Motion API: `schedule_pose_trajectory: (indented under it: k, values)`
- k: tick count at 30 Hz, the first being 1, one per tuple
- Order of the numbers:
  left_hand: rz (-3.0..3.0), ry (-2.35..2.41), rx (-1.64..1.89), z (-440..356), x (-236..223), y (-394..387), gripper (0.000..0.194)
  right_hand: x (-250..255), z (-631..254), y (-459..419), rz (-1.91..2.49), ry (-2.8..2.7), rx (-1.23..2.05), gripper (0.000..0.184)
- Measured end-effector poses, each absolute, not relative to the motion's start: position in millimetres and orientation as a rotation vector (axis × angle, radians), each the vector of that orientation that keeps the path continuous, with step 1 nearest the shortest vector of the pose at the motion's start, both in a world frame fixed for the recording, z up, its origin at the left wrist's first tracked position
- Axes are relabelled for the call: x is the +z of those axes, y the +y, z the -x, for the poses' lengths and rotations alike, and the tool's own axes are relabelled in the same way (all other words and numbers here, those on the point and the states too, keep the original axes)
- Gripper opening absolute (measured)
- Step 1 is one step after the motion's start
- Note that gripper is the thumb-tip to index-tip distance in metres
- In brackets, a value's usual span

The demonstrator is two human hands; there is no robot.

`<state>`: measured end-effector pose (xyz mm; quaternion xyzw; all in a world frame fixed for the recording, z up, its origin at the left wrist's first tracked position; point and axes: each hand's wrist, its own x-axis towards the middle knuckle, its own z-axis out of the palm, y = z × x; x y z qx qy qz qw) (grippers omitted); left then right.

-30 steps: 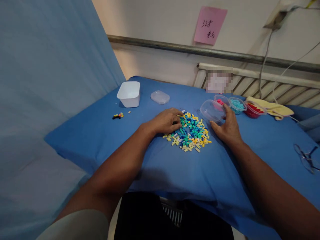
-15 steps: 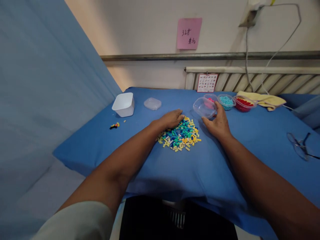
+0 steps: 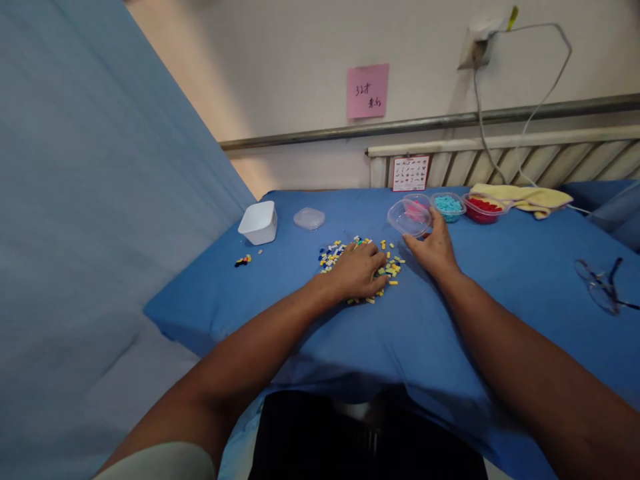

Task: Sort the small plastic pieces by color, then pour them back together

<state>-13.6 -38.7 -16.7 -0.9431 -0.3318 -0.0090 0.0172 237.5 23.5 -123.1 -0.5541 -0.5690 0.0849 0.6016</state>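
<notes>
My left hand lies over a pile of small plastic building blocks, its fingers spread and touching them. The blocks are yellow, blue, white and green; many are hidden beneath the palm. To the right, my right hand grips a clear plastic container between thumb and fingers, tilted so its opening faces partly toward me. Behind it, a second clear tub with pink pieces shows through the plastic.
Tubs of turquoise pieces and red pieces stand at the back right beside a yellow cloth. Eyeglasses lie far right. On the left are a white box, a clear lid and a few loose blocks.
My left hand has moved from the pile's back left edge onto its middle, spreading the blocks. The right hand keeps hold of the clear container. The camera view has shifted slightly.
</notes>
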Motion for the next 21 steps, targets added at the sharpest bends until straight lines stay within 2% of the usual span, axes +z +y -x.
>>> schedule_pose_trajectory:
  k: [3,6,8,12,14,19,21]
  values:
    - [2.884,-1.082,-0.105,42,-15,-47,0.023,-124,-236,24,1.282,-1.305,0.213,0.1]
    - [2.892,-1.2,-0.295,81,-21,-51,0.022,-125,-235,24,1.295,-1.306,0.21,0.098]
    - [2.874,-1.348,-0.441,106,-29,-54,0.031,-124,-233,24,1.298,-1.313,0.21,0.098]
    - [2.822,-1.771,-0.471,125,-43,-61,0.082,-123,-232,25,1.29,-1.322,0.213,0.099]
    - [2.847,-1.89,-0.386,115,-45,-66,0.098,-122,-231,25,1.296,-1.321,0.22,0.098]
    - [2.951,-1.71,-0.127,68,-37,-81,0.11,-122,-230,23,1.312,-1.296,0.252,0.101]
    - [2.955,-1.568,-0.04,55,-36,-85,0.108,-123,-230,22,1.304,-1.295,0.256,0.101]
